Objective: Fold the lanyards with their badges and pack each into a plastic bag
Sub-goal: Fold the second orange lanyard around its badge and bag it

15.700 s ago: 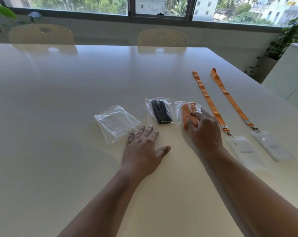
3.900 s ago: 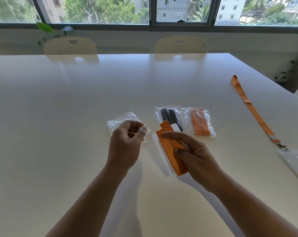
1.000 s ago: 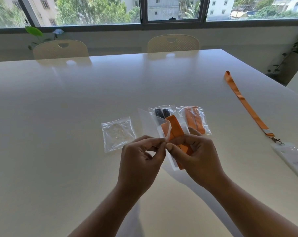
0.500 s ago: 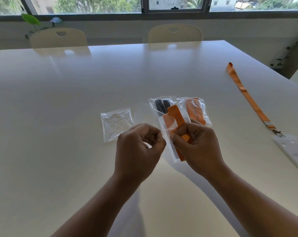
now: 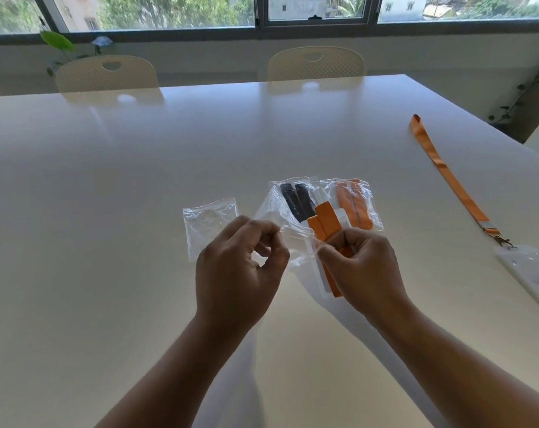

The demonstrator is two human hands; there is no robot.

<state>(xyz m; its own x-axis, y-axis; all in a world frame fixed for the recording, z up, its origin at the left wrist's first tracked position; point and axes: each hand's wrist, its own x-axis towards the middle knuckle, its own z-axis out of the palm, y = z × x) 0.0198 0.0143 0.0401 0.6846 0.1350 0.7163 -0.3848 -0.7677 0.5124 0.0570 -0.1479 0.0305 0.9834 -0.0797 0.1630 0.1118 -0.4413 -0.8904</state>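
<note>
The flat badge (image 5: 529, 273) runs off the right edge (its print unreadable).

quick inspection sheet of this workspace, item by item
surface: white table, glossy
job's things: folded orange lanyard and plastic bag held between the hands; black packed bag and orange packed bag behind them; empty bags at left; unfolded orange lanyard with badge at right
clutter: nothing seen
grippers: left hand pinches the plastic bag; right hand grips the folded orange lanyard
cables: nothing seen
surroundings: chairs, window, plants
</note>
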